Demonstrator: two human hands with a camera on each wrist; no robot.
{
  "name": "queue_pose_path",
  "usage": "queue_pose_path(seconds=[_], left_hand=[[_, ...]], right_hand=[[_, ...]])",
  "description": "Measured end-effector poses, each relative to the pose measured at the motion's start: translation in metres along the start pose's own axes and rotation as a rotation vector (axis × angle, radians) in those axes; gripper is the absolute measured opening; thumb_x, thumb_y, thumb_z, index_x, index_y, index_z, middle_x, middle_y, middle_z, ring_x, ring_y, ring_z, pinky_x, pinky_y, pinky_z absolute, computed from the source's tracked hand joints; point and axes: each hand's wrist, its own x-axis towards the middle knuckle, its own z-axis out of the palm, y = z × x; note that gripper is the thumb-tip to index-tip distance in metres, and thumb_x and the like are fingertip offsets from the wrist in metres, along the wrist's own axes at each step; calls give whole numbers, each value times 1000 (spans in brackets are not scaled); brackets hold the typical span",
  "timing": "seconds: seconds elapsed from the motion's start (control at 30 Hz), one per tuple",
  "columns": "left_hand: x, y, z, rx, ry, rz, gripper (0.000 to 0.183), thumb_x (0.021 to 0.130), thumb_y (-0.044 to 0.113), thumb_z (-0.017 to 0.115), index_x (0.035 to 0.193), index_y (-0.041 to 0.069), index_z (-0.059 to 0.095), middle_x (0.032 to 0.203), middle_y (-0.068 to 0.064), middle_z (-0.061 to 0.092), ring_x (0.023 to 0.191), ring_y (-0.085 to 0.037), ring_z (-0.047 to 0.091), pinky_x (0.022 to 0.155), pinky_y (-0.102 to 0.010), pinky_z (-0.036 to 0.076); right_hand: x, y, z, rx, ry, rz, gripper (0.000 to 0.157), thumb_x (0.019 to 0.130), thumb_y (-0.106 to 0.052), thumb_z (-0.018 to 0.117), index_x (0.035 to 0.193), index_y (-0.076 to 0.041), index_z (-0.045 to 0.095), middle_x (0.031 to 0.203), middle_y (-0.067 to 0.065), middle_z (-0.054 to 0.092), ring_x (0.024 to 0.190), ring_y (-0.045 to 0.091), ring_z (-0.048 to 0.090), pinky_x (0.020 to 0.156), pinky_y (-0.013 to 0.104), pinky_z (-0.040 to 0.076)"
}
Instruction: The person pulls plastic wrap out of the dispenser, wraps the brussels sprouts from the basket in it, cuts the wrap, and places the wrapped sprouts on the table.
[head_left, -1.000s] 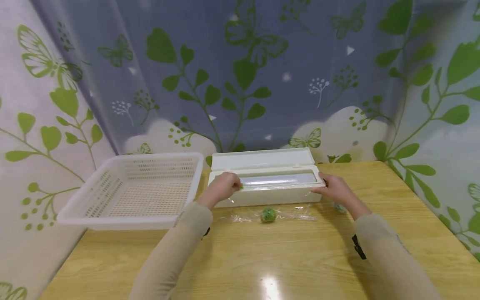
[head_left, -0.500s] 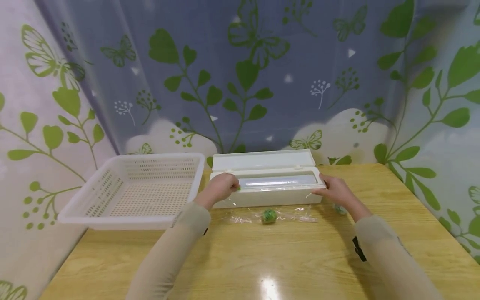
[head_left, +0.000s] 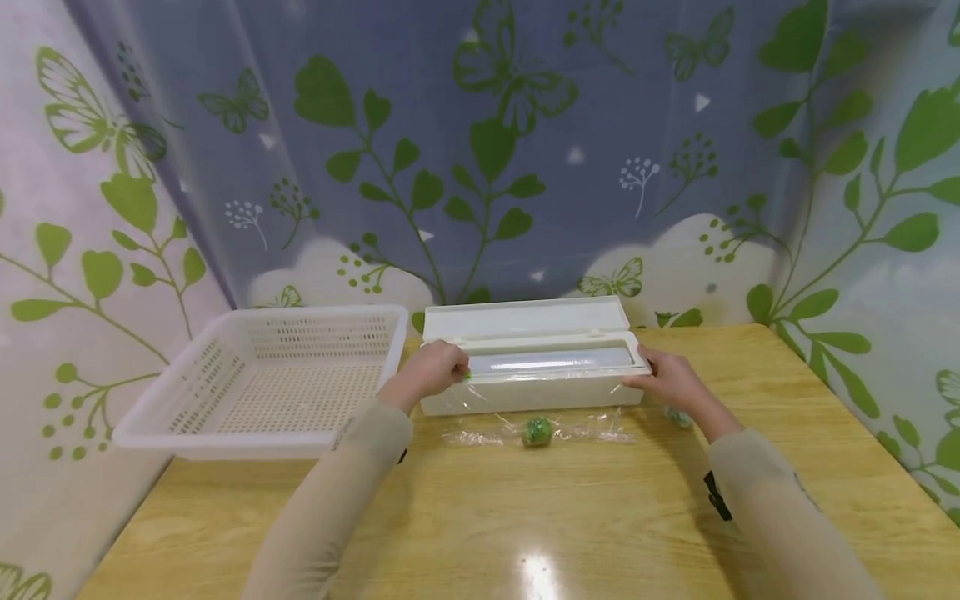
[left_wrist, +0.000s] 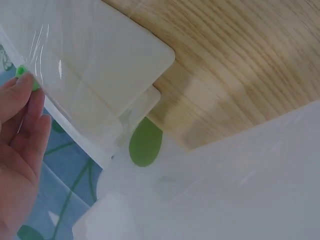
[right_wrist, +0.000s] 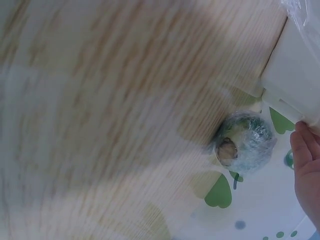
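A white cling film dispenser (head_left: 536, 393) stands lidded-open on the table, its film roll (head_left: 555, 360) showing inside. My left hand (head_left: 431, 372) is at its left front edge, pinching a small green slider (left_wrist: 34, 82) between thumb and finger. The right end of the dispenser is gripped by my right hand (head_left: 667, 385). Clear film (head_left: 480, 433) hangs from the front edge onto the table, with a small round green item (head_left: 537, 432) lying on it. Behind my right hand, partly hidden, sits a film-wrapped ball (right_wrist: 245, 141), green with a brown spot.
A white slotted plastic basket (head_left: 262, 446) stands on the left of the wooden table (head_left: 480, 517), close to the dispenser's left end. Behind the table hangs a leaf-patterned curtain (head_left: 420, 125), with the dispenser's raised lid (head_left: 525, 318) near it.
My left hand has slid a little to the left along the dispenser's front edge with the green slider. My right hand, the dispenser and the green item have stayed in place.
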Motion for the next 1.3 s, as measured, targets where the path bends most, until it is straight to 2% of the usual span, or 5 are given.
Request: queue_pose_path(seconds=[0.23,0.7,0.8,1.0,1.3], left_hand=[[-10,-11,-7,33,-45,-40,17,75,-3,59,66,12,59,71,2,57,66,-12,48,61,-27,43],[-20,-16,-15,68,-62,-70,14,76,-3,59,72,10,63,79,0,62,73,-14,54,68,-30,46],[-20,-17,-16,57,-64,-66,18,74,-5,58,64,10,56,70,1,56,66,-13,49,63,-27,43],[-19,-17,-15,81,-69,-65,39,71,-8,53,53,15,27,54,3,28,54,-11,30,51,-23,26],[-19,-15,-16,132,-69,-68,37,67,-10,45,52,15,22,52,3,18,51,-11,20,47,-22,19]], right_hand=[[-1,-3,-1,6,-25,3,78,82,-33,62,130,15,24,121,36,39,100,40,50,71,39,48],[1,0,-2,10,-40,12,79,83,-34,61,132,14,21,123,36,36,103,42,47,72,41,47],[-1,-1,-2,10,-34,17,78,83,-33,61,131,14,21,124,36,36,104,43,46,75,44,47],[-2,0,0,9,-25,13,79,82,-34,61,131,14,22,122,36,38,102,42,48,73,42,47],[-1,1,0,7,-27,24,82,81,-38,61,132,12,21,121,35,40,98,38,52,68,36,48]])
